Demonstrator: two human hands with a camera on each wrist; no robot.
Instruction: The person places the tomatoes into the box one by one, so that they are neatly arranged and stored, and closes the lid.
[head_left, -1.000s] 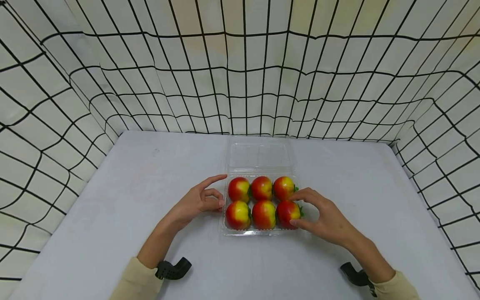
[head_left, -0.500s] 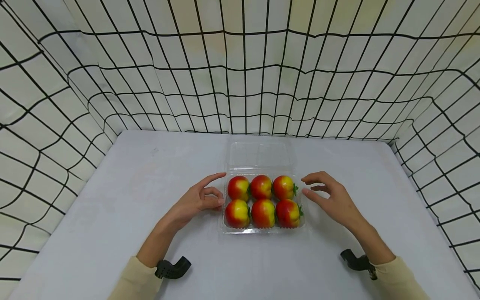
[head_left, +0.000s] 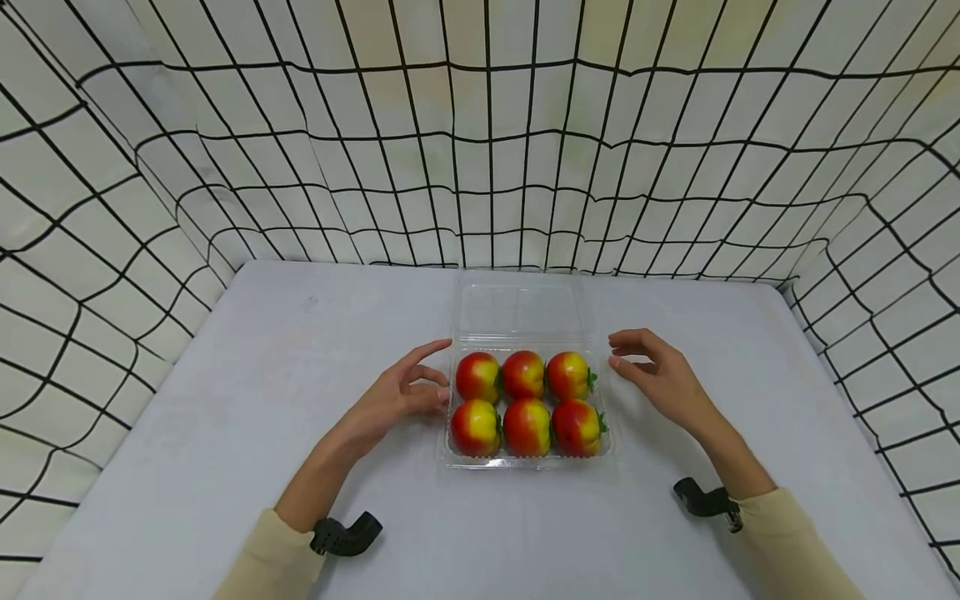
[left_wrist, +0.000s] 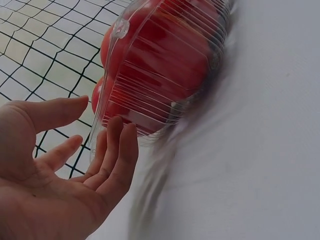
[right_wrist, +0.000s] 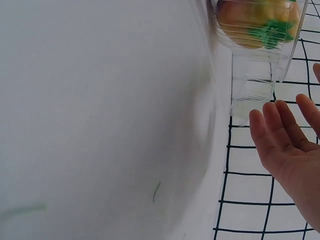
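Observation:
A clear plastic clamshell box (head_left: 517,463) lies on the white table with its lid (head_left: 521,310) folded back at the far side. Two rows of red-and-yellow fruits with green leafy stems fill it, among them a front right fruit (head_left: 576,427); they look like persimmons or tomatoes. At the box's left side is my left hand (head_left: 393,400), fingers relaxed. In the left wrist view its fingertips (left_wrist: 129,131) are right at the ribbed wall. My right hand (head_left: 667,379) hovers to the right of the box, fingers loosely extended, holding nothing.
A black grid net (head_left: 491,167) over white sheeting walls in the back and both sides of the table (head_left: 300,350). Each wrist carries a black camera mount, such as the left mount (head_left: 347,535).
My right hand has let go of the front right fruit and moved off to the right and away from me. The left hand has stayed beside the box, its fingers shifting slightly.

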